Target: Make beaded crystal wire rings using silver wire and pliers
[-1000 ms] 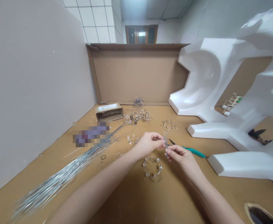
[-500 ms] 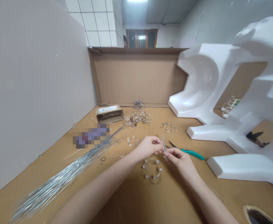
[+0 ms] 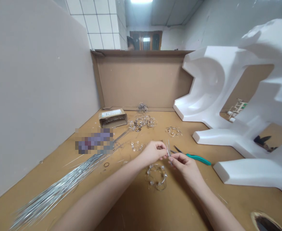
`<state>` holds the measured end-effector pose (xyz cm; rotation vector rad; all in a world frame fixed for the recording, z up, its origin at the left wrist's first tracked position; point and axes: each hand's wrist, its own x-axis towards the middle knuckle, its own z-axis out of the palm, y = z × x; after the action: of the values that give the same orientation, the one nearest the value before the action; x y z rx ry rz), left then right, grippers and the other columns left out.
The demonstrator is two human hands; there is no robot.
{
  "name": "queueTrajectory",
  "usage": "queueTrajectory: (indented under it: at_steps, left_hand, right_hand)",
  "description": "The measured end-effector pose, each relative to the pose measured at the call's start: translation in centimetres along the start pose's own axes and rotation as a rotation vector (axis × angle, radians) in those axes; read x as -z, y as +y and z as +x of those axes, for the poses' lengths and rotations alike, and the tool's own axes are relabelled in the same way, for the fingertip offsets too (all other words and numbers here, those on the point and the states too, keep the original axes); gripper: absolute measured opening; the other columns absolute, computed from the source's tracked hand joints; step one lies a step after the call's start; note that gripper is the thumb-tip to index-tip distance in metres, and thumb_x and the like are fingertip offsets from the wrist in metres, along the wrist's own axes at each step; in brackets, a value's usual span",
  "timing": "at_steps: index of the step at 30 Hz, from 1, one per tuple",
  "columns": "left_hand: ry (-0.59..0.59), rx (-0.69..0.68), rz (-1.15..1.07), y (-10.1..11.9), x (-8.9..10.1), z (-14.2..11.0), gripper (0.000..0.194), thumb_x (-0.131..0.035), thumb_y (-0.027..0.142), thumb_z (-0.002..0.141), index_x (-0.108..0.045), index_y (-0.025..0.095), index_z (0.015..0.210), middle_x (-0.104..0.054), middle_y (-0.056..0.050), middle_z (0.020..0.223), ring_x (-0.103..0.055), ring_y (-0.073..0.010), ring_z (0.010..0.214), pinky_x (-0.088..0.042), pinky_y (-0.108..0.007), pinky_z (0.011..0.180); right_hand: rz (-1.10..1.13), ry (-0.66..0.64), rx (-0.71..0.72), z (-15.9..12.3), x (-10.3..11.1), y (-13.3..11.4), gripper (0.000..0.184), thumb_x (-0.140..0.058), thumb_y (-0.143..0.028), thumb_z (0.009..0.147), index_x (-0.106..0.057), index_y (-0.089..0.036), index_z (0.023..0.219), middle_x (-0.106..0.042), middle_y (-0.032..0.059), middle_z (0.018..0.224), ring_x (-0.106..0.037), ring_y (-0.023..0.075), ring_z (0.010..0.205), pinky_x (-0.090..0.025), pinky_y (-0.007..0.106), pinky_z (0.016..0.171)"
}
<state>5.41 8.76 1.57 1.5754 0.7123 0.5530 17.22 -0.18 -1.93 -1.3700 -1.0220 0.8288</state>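
Left hand [image 3: 152, 151] & right hand [image 3: 186, 164] pinch slim, silver-grey metal pieces [image 3: 168, 149], prob. wire (too blurred to be sure), approx. 1 o'clock from clear-beaded wire ring [image 3: 165, 176]. Should be light, stiff, slippery; best held mid-length w/ fingertips. Teal-handled, dark-nosed pliers [image 3: 199, 158]: 3 o'clock.

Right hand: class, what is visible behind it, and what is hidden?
Teal-handled pliers: dark jaws and one handle show. The right hand covers part; any second handle cannot be seen.
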Motion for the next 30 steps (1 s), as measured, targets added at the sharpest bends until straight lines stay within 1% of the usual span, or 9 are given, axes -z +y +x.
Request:
queueTrajectory:
  at_steps: [8,13,15,17,20,23,25,28,30]
  left_hand:
    - [-0.016,0.012,-0.052,0.0,0.1,-0.1,0.005,-0.052,0.009,0.069,-0.05,0.012,0.067,-0.058,0.0,0.06,-0.055,-0.0073,0.055,-0.044,-0.02,0.054]
    - [-0.002,0.011,-0.127,0.1,0.2,-0.1,0.006,-0.051,0.007,0.071,-0.048,0.012,0.07,-0.06,-0.001,0.063,-0.057,-0.0073,0.055,-0.045,-0.019,0.052]
    - [0.039,-0.011,-0.141,0.4,0.6,0.0,0.007,-0.052,0.007,0.071,-0.048,0.013,0.072,-0.059,-0.001,0.062,-0.057,-0.0075,0.055,-0.045,-0.018,0.051]
    - [0.11,-0.051,-0.156,1.0,1.4,0.1,0.007,-0.053,0.007,0.071,-0.048,0.013,0.072,-0.059,-0.001,0.061,-0.057,-0.0077,0.055,-0.045,-0.018,0.051]
    - [0.18,-0.088,-0.186,1.9,2.8,0.2,0.008,-0.054,0.008,0.072,-0.048,0.013,0.071,-0.06,-0.001,0.061,-0.059,-0.0084,0.056,-0.046,-0.018,0.052]
    - [0.192,-0.117,-0.174,2.5,3.8,0.1,0.009,-0.056,0.009,0.071,-0.048,0.013,0.071,-0.061,-0.001,0.061,-0.06,-0.0092,0.057,-0.046,-0.019,0.052]
    - [0.191,-0.13,-0.155,2.7,4.0,-0.1,0.009,-0.057,0.009,0.071,-0.049,0.013,0.07,-0.062,-0.001,0.061,-0.06,-0.0095,0.058,-0.046,-0.019,0.052]
    - [0.18,-0.138,-0.152,2.9,4.1,-0.2,0.009,-0.056,0.008,0.07,-0.049,0.013,0.07,-0.062,-0.001,0.061,-0.06,-0.0094,0.057,-0.046,-0.019,0.052]
    - [0.172,-0.147,-0.164,3.0,4.2,-0.3,0.01,-0.057,0.008,0.07,-0.049,0.013,0.071,-0.062,-0.001,0.063,-0.06,-0.009,0.058,-0.046,-0.019,0.052]
  right_hand:
    - [-0.056,0.005,0.028,0.1,-0.1,0.1,0.028,-0.063,-0.043,0.064,-0.062,-0.016,0.068,-0.054,-0.0015,0.056,-0.045,0.0105,0.054,-0.037,0.023,0.053]
    - [-0.163,0.006,0.038,0.1,0.1,0.3,0.031,-0.055,-0.046,0.069,-0.058,-0.016,0.072,-0.057,0.0004,0.06,-0.048,0.0113,0.055,-0.04,0.023,0.055]
    - [-0.249,0.021,0.04,0.1,0.3,0.3,0.031,-0.051,-0.046,0.071,-0.057,-0.016,0.074,-0.059,0.0019,0.062,-0.05,0.0122,0.056,-0.041,0.023,0.055]
    - [-0.368,0.05,0.043,0.2,0.6,0.3,0.031,-0.047,-0.045,0.073,-0.057,-0.016,0.075,-0.061,0.0033,0.065,-0.052,0.0133,0.058,-0.04,0.023,0.055]
    - [-0.605,0.066,0.056,0.9,0.7,0.2,0.025,-0.047,-0.039,0.073,-0.059,-0.018,0.069,-0.061,0.0034,0.063,-0.054,0.0153,0.058,-0.037,0.024,0.054]
    - [-0.853,0.047,0.08,2.0,0.0,-0.1,0.017,-0.049,-0.028,0.071,-0.06,-0.019,0.06,-0.062,0.0049,0.06,-0.056,0.0185,0.062,-0.035,0.026,0.057]
    - [-0.981,0.032,0.097,3.0,-0.8,-0.2,0.017,-0.049,-0.023,0.071,-0.062,-0.02,0.06,-0.064,0.0076,0.064,-0.057,0.0203,0.066,-0.035,0.028,0.06]
    - [-1.101,-0.002,0.116,4.2,-1.8,-0.4,0.018,-0.048,-0.021,0.072,-0.064,-0.018,0.063,-0.065,0.0104,0.068,-0.059,0.0218,0.072,-0.035,0.029,0.063]
    - [-1.14,-0.019,0.128,4.7,-2.0,-0.4,0.019,-0.048,-0.022,0.073,-0.065,-0.017,0.064,-0.066,0.0116,0.07,-0.059,0.0231,0.074,-0.036,0.03,0.065]
